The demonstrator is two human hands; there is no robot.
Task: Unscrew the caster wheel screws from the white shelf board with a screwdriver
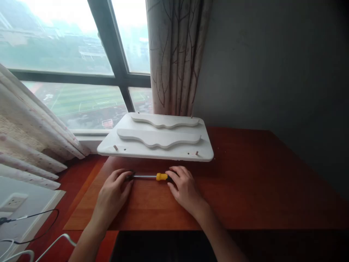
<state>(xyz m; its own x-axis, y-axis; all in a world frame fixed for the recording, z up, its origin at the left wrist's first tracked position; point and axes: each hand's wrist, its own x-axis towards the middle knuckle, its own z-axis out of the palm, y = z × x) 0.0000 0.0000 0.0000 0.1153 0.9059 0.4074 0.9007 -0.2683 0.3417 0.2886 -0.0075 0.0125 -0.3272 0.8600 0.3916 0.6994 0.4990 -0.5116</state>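
Observation:
A screwdriver with a yellow and black handle (161,177) lies level just above or on the brown table (245,182). My right hand (185,187) has its fingers closed round the handle's right end. At the tip of the metal shaft, my left hand (113,193) pinches something small and dark, too hidden to make out. Behind both hands rests a white board (160,153) with rounded corners, short wooden pegs and small holes. Two wavy white pieces, a front one (159,138) and a rear one (165,121), lie on the board.
Beyond the board are a window (89,105) and a patterned curtain (174,54). Another curtain (29,134) hangs at the left. A wall socket (13,203) and cables (64,236) are at the lower left. A grey wall (259,65) stands behind the table.

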